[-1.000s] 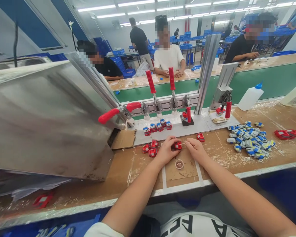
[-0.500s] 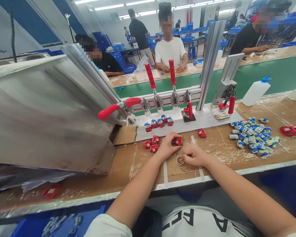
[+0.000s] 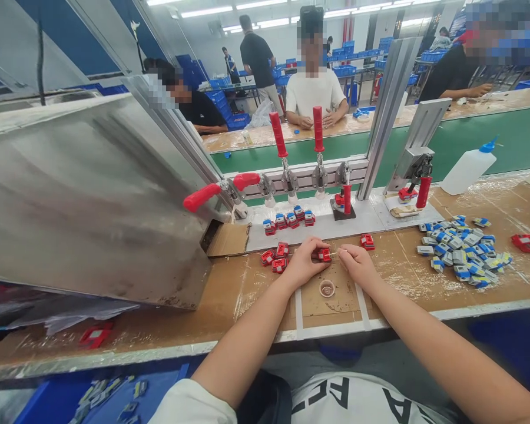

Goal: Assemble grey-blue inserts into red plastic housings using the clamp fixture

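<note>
My left hand (image 3: 308, 262) is closed around a small red plastic part (image 3: 324, 254), held just above the cardboard mat. Between the fingertips of my right hand (image 3: 357, 263) is a thin pale stick (image 3: 334, 253), its tip at the right side of the red part. Just below both hands stands a small round cup (image 3: 327, 288) with a little brownish content. Left of my left hand lie several loose red parts (image 3: 279, 259), and one more red part (image 3: 367, 241) rests beyond my right hand.
Toggle clamps with red handles (image 3: 318, 129) stand behind on a metal frame. Several red-and-blue pieces (image 3: 292, 219) sit below them. At right are a heap of grey-blue pieces (image 3: 461, 247) and a white bottle (image 3: 468, 169). A large metal box (image 3: 92, 206) fills the left. People sit opposite.
My right hand has moved up from the cup to the red part, bringing the stick to it. My left hand keeps its hold. The whole view has shifted slightly.
</note>
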Available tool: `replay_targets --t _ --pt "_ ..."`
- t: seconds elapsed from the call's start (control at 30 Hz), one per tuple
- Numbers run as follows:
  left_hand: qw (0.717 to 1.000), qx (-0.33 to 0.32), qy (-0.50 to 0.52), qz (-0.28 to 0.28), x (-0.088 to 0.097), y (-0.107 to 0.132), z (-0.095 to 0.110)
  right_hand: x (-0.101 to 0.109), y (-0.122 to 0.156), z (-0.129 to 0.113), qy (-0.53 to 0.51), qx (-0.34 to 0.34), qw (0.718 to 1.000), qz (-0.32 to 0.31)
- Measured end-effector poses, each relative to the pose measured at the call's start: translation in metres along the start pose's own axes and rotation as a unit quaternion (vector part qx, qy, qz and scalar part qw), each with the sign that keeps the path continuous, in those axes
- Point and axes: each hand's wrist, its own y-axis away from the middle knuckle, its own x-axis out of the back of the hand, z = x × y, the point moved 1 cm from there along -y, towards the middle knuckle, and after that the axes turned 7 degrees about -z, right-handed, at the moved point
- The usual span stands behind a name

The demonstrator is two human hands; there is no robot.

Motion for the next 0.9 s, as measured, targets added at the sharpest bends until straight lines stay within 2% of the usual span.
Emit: replay_targets --t 0.37,0.6,0.83,0.9 --pt "1.000 0.006 0.000 0.002 0.000 -0.001 0.000 -0.002 -0.003 0.004 -0.015 -0.020 1.000 -0.005" --pt "1.000 0.005 0.000 0.006 0.000 -0.001 0.002 -0.002 -0.002 0.005 0.037 0.008 0.999 -0.027" --pt "1.000 0.006 -0.011 0.003 0.000 0.000 0.001 0.005 0.000 0.003 0.045 0.015 0.998 0.037" --pt "1.000 0.004 -0.018 0.005 0.000 0.000 0.001 0.008 0.004 -0.001 0.033 0.033 0.999 0.023"
